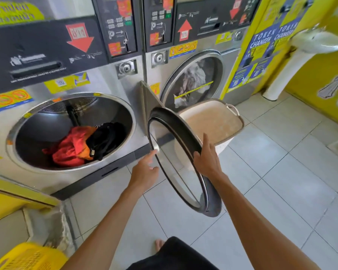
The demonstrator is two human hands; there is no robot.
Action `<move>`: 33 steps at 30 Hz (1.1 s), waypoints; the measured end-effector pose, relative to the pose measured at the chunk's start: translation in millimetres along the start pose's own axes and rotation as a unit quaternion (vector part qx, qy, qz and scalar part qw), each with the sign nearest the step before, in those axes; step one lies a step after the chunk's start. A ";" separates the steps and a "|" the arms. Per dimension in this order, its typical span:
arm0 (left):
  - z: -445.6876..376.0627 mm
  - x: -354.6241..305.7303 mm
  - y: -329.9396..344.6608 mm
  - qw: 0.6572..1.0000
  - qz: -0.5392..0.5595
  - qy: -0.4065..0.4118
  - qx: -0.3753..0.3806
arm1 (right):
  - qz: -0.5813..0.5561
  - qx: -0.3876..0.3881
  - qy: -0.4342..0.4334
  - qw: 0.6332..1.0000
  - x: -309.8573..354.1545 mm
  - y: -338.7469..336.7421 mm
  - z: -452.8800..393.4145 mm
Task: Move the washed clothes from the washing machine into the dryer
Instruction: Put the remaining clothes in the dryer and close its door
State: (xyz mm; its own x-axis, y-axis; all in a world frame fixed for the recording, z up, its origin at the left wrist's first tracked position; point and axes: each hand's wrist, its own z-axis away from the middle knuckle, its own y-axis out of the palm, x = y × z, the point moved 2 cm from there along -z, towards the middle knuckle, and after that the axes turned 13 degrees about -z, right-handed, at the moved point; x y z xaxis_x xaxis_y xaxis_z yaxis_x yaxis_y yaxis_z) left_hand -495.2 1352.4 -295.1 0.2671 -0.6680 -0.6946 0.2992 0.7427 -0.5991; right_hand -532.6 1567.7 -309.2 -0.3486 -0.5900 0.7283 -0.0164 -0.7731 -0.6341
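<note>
The left steel machine (113,88) stands with its round door (185,172) swung out towards me. Inside its drum lie an orange-red garment (70,147) and a black garment (105,137). My right hand (207,156) rests on the door's black outer rim, fingers spread flat against it. My left hand (144,170) reaches toward the door's inner edge, index finger out, holding nothing. The right machine (191,82) has its door closed, with pale clothes behind the glass. A beige laundry basket (236,121) stands on the floor behind the open door and looks empty.
A yellow plastic basket (27,256) is at the bottom left beside a concrete ledge. A white pedestal sink (318,41) and a token changer panel (261,55) stand at the right. Pale floor tiles (281,172) spread to the right. My bare foot (159,244) shows below.
</note>
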 end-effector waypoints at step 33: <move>24.7 239.2 -166.2 0.962 -0.016 -0.214 -0.167 | -0.015 0.400 -0.300 0.866 204.1 314.4 34.2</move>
State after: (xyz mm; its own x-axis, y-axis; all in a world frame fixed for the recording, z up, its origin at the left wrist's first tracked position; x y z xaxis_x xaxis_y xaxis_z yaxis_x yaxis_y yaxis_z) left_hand -458.4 1068.1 -351.8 0.6367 -0.5964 -0.4887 0.0209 0.6469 -0.7623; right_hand -576.8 1196.3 -351.1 0.1946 -0.3968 0.8971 0.7209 -0.5623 -0.4051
